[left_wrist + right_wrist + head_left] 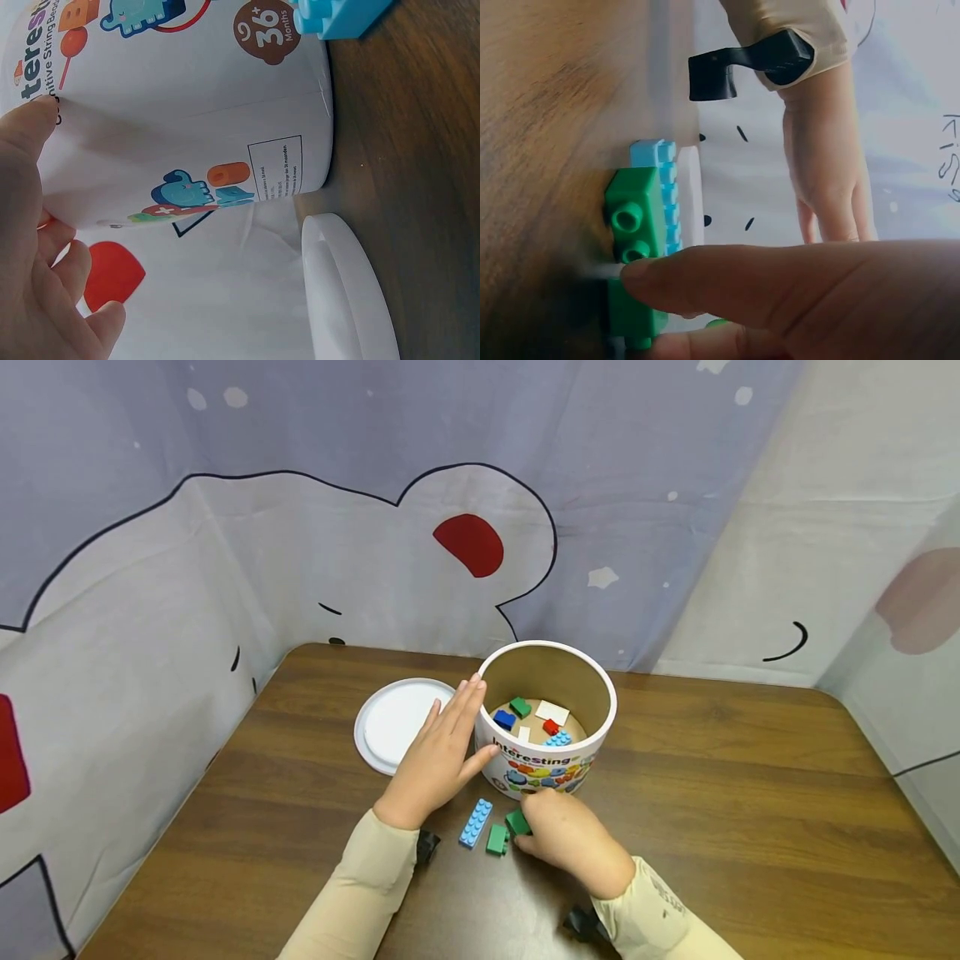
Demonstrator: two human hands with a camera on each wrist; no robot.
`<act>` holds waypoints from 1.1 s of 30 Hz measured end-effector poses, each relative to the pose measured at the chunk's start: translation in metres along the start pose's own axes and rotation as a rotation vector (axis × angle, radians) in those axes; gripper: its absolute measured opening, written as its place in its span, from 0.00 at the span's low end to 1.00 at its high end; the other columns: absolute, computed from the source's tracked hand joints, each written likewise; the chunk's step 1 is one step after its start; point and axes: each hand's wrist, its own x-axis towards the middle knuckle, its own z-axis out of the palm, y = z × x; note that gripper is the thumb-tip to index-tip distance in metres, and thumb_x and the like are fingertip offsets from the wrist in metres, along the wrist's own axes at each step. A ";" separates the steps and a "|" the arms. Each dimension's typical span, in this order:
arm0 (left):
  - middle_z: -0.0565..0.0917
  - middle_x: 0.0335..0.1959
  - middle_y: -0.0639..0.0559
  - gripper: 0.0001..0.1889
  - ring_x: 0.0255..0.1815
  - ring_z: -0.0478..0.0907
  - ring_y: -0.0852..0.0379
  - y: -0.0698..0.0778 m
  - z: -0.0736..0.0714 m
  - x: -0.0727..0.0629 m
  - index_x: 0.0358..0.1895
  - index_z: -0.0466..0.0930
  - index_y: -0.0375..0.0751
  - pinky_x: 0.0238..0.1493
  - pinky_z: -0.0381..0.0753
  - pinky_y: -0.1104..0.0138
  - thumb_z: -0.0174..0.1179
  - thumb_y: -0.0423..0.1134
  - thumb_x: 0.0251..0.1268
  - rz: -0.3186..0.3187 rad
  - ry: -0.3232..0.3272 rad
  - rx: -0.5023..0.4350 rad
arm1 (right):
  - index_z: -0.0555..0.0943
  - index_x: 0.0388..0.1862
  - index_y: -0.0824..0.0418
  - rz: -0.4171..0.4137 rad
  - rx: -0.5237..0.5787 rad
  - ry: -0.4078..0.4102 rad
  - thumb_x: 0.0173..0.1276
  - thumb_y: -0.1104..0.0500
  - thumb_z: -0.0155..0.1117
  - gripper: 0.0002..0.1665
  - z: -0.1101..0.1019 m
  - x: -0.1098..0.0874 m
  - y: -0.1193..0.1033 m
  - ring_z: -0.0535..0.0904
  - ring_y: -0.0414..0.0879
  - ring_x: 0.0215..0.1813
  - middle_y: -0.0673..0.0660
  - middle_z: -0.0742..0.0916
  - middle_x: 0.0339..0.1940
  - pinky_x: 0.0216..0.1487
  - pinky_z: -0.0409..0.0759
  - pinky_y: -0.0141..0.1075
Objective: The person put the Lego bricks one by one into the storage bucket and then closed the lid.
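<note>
A white printed bucket (pixel 491 768) stands on the table with several building bricks on its floor, among them a white brick (pixel 552 712) and a dark blue brick (pixel 504 719). My left hand (pixel 438 750) rests against the bucket's left side, its fingers nearly straight and the thumb on the printed wall (pixel 180 112). In front of the bucket, my right hand (pixel 572 833) pinches a green brick (pixel 517 822) low over the table, thumb on the near side. Right beside it lies another green brick (pixel 497 839), studs facing the thumb in the right wrist view. Left of that is a long light blue brick (pixel 476 823).
A round white lid (pixel 397 727) lies on the wooden table (pixel 750 810) left of the bucket, partly behind my left hand. A printed cloth (pixel 375 560) hangs along the table's back edge. Black camera mounts (pixel 427 847) sit under both wrists.
</note>
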 end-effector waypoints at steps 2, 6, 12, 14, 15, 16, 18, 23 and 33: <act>0.50 0.83 0.48 0.44 0.83 0.46 0.53 0.000 0.000 0.000 0.83 0.46 0.41 0.77 0.52 0.43 0.60 0.52 0.74 -0.001 0.000 -0.001 | 0.75 0.22 0.60 -0.008 0.011 -0.010 0.52 0.60 0.78 0.17 -0.002 -0.001 0.000 0.66 0.44 0.21 0.49 0.73 0.17 0.23 0.69 0.43; 0.49 0.84 0.48 0.44 0.83 0.45 0.53 0.000 0.000 0.000 0.83 0.45 0.41 0.77 0.51 0.43 0.60 0.52 0.74 -0.003 -0.004 -0.004 | 0.75 0.22 0.60 -0.035 0.048 -0.022 0.53 0.61 0.77 0.16 -0.012 -0.004 -0.001 0.64 0.42 0.20 0.47 0.70 0.16 0.22 0.66 0.40; 0.50 0.83 0.48 0.44 0.83 0.46 0.52 0.000 0.000 0.000 0.83 0.45 0.41 0.77 0.53 0.42 0.60 0.52 0.74 -0.001 -0.001 0.002 | 0.76 0.24 0.59 -0.068 0.098 0.023 0.56 0.60 0.76 0.15 -0.029 -0.009 -0.003 0.67 0.41 0.22 0.46 0.72 0.18 0.24 0.68 0.36; 0.50 0.83 0.48 0.44 0.83 0.46 0.52 0.000 0.000 0.000 0.83 0.45 0.41 0.77 0.53 0.42 0.60 0.52 0.74 -0.001 0.001 0.004 | 0.77 0.26 0.58 -0.080 0.101 0.066 0.58 0.59 0.76 0.13 -0.037 -0.013 -0.004 0.70 0.40 0.24 0.46 0.76 0.21 0.26 0.71 0.36; 0.50 0.83 0.48 0.44 0.83 0.46 0.52 0.000 0.000 0.000 0.83 0.45 0.41 0.77 0.53 0.42 0.60 0.52 0.74 -0.001 0.002 0.006 | 0.78 0.27 0.58 -0.084 0.103 0.089 0.58 0.59 0.76 0.12 -0.041 -0.015 -0.005 0.72 0.40 0.26 0.47 0.79 0.23 0.27 0.74 0.36; 0.50 0.83 0.48 0.44 0.83 0.46 0.53 0.000 0.000 0.000 0.83 0.45 0.41 0.77 0.53 0.42 0.60 0.52 0.74 -0.002 0.002 0.006 | 0.79 0.29 0.57 -0.089 0.108 0.112 0.58 0.58 0.75 0.11 -0.045 -0.017 -0.005 0.74 0.40 0.27 0.47 0.80 0.25 0.29 0.75 0.36; 0.49 0.84 0.48 0.44 0.83 0.46 0.53 0.000 0.000 0.000 0.83 0.45 0.42 0.77 0.52 0.42 0.60 0.52 0.74 -0.002 0.001 0.006 | 0.79 0.31 0.56 -0.104 0.115 0.161 0.59 0.58 0.75 0.10 -0.051 -0.021 -0.004 0.75 0.39 0.29 0.47 0.82 0.28 0.31 0.77 0.36; 0.49 0.84 0.48 0.45 0.83 0.46 0.53 0.000 0.001 0.000 0.83 0.45 0.41 0.77 0.53 0.42 0.61 0.51 0.74 0.000 0.003 0.005 | 0.81 0.35 0.55 -0.145 0.138 0.297 0.60 0.58 0.76 0.10 -0.064 -0.028 -0.002 0.78 0.40 0.32 0.47 0.83 0.31 0.35 0.80 0.35; 0.50 0.83 0.47 0.45 0.83 0.46 0.53 -0.001 0.002 0.000 0.83 0.45 0.41 0.77 0.51 0.43 0.61 0.51 0.74 0.004 0.002 0.005 | 0.84 0.43 0.63 -0.338 0.324 0.695 0.53 0.67 0.78 0.18 -0.070 -0.024 0.018 0.84 0.42 0.33 0.50 0.86 0.34 0.36 0.84 0.32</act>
